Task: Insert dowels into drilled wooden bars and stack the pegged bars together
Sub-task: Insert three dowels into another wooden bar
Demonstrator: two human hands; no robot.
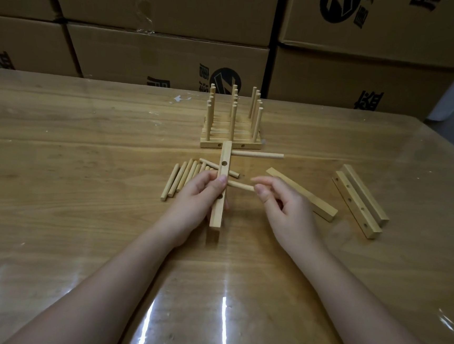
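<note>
Wood in the left hand: the left hand (pixel 199 191) grips a pale square-section wooden bar (pixel 217 212) round its middle, thumb on the upper face; the bar points away from the person, and two round holes show on that face
Right hand: the right hand (pixel 280 204) pinches one end of a short round wooden dowel (pixel 239 185) between thumb and fingertips; the dowel's other end meets the right side of the bar at mid-length, and how deep it sits cannot be told
Second peg: a longer round dowel (pixel 257 154) juts out to the right from the bar's far end
Loose dowels: a row of plain wooden dowels (pixel 181 178) lies on the table just left of the bar, partly behind the left hand
Spare bars: one flat wooden bar (pixel 311 198) lies just right of the right hand; a pair of drilled bars (pixel 360 202) lies side by side farther right
Finished stack: pegged bars (pixel 230 142) sit pressed together beyond the hands, their dowels upright
Surface: wood-grain table (pixel 84 159) under a glossy clear sheet
Background: brown cardboard boxes (pixel 162 56) stacked behind the table
</note>
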